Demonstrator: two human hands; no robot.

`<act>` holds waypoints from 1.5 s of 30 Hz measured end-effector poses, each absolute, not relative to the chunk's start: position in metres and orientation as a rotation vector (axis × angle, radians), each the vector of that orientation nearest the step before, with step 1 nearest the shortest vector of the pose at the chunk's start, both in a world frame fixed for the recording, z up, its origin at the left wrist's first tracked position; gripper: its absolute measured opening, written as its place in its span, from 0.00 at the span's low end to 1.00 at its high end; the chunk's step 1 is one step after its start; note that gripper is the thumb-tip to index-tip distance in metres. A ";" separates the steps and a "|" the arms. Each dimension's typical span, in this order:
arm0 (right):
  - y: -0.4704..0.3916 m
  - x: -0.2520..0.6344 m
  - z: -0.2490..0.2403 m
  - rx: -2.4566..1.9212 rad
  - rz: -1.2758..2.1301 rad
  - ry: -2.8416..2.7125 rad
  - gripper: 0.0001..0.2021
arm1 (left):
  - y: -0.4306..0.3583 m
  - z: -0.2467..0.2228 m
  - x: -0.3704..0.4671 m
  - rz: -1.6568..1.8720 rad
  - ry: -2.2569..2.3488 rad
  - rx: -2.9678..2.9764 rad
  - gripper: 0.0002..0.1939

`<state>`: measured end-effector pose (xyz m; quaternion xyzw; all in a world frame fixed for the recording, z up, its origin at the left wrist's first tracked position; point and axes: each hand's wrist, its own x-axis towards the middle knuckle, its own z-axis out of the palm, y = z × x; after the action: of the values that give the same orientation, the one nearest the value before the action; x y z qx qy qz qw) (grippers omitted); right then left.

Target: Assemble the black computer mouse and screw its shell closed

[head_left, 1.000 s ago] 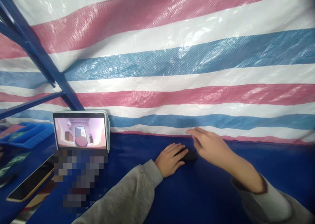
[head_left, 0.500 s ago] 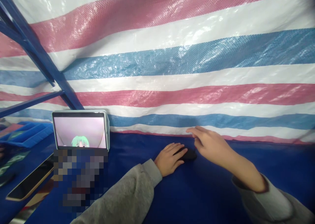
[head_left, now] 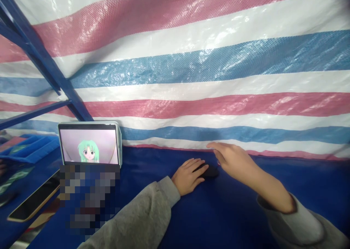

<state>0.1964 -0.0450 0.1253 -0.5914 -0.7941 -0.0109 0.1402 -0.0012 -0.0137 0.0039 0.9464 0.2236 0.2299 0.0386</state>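
Note:
My left hand [head_left: 190, 176] lies palm down with its fingers spread, over the left part of a small, dark, rounded object [head_left: 210, 171] on the blue table surface. The fingers cover much of this object, so its kind is unclear. My right hand [head_left: 232, 159] hovers just above and to the right of it. Its index finger points left, while the other fingers curl under the palm. A tiny reddish spot shows below those curled fingers; what they hold, if anything, is too small to make out.
A propped tablet [head_left: 89, 145] showing a cartoon stands left on the blue table [head_left: 218, 220]. Beside it lie a phone [head_left: 37, 194] and a blue tray [head_left: 32, 148]. Behind hangs a striped plastic sheet [head_left: 205, 107]; a blue metal frame [head_left: 65, 90] rises at left. A patch below the tablet is pixelated.
My right hand's fingers have drawn slightly closer together and curled further under. My left hand and the dark object stay in place. The cartoon figure on the tablet has risen in its picture.

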 end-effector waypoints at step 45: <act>-0.045 0.198 0.125 -1.710 -0.034 -2.290 0.16 | -0.013 0.001 -0.002 0.705 0.694 2.896 0.24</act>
<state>0.1984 -0.0452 0.1253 -0.5924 -0.7930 -0.0119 0.1412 -0.0016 -0.0131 0.0011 0.9455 0.2266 0.2303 0.0407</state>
